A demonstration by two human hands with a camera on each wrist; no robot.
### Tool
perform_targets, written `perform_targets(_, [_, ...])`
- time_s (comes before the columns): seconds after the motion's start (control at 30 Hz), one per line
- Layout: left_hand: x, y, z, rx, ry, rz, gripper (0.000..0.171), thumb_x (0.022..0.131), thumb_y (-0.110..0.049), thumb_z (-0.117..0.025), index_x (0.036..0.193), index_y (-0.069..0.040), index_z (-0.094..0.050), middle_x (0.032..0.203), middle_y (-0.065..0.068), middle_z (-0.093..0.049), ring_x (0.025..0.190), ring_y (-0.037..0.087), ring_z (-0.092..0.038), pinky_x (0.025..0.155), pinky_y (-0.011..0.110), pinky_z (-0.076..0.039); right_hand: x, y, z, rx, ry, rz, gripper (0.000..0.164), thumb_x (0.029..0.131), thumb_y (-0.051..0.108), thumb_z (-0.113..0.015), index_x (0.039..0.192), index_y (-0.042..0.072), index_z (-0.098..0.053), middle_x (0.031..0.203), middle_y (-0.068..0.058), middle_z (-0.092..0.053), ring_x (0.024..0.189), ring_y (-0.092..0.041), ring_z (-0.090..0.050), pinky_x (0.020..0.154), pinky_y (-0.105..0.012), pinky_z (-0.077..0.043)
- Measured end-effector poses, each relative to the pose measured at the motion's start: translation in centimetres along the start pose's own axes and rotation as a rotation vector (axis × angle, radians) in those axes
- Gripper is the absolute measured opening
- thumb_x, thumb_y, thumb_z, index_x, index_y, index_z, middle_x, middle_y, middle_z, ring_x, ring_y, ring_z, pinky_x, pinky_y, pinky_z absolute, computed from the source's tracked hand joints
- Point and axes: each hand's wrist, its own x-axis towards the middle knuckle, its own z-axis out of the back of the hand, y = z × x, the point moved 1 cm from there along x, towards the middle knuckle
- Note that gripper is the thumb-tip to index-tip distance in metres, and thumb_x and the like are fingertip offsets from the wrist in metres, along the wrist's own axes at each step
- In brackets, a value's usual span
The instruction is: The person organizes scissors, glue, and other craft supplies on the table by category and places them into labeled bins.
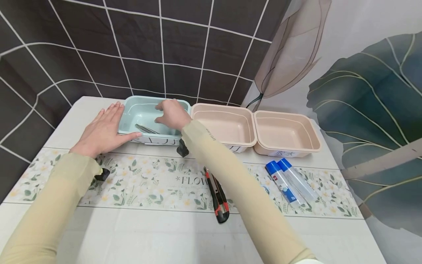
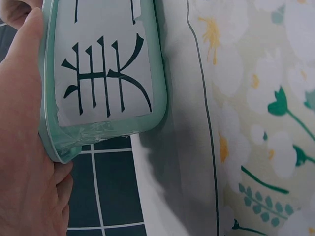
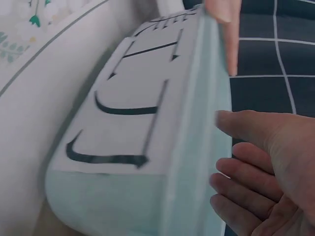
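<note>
Head view: left hand (image 1: pixel 104 129) straight-fingered on blue bin (image 1: pixel 141 113); right hand (image 1: pixel 175 114) loose-fingered, empty; dipping nearward could mean nicks from metal strips (image 1: pixel 145 128).

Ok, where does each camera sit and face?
Head: on the head, facing forward-down at the blue bin; left hand, right hand, forearms show.
Left wrist: worn there, facing the bin's label; left hand, part of right show.
Right wrist: likewise, facing that label; right hand, part of left show.
Both wrist views share the label.
</note>
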Motion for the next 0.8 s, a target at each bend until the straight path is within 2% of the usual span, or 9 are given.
perform_targets(0.3, [0.0, 0.0, 0.0, 0.001, 0.005, -0.002, 0.115, 0.092, -0.074, -0.050, 0.160, 0.006, -0.003, 0.166, 0.028, -0.005, 0.153, 0.040, -0.002, 0.124, 0.049, 0.004, -2.1, -0.3, 2.6, 0.115, -0.089, 0.047, 0.050, 0.091, 0.028, -0.080, 0.135, 0.008, -0.067, 0.130, -0.005, -0.068, 0.122, -0.014, -0.062, 0.097, -0.018, -0.048])
perform_targets(0.6, [0.1, -0.2, 0.0, -0.002, 0.009, 0.000, 0.115, 0.092, -0.075, -0.050, 0.160, 0.006, -0.003, 0.166, 0.026, -0.003, 0.153, 0.040, -0.001, 0.124, 0.049, 0.005, -4.2, -1.3, 3.9, 0.206, -0.141, 0.059, 0.055, 0.088, 0.032, -0.082, 0.134, 0.006, -0.068, 0.131, -0.005, -0.068, 0.122, -0.015, -0.062, 0.097, -0.015, -0.046])
perform_targets(0.8, [0.0, -0.2, 0.0, -0.014, 0.006, 0.005, 0.115, 0.092, -0.074, -0.052, 0.160, 0.006, -0.003, 0.166, 0.027, -0.004, 0.153, 0.041, -0.002, 0.123, 0.050, 0.005, -6.2, -1.7, 4.9, 0.235, -0.174, 0.062, 0.056, 0.087, 0.037, -0.083, 0.134, 0.009, -0.069, 0.130, -0.002, -0.068, 0.120, -0.014, -0.063, 0.098, -0.017, -0.043])
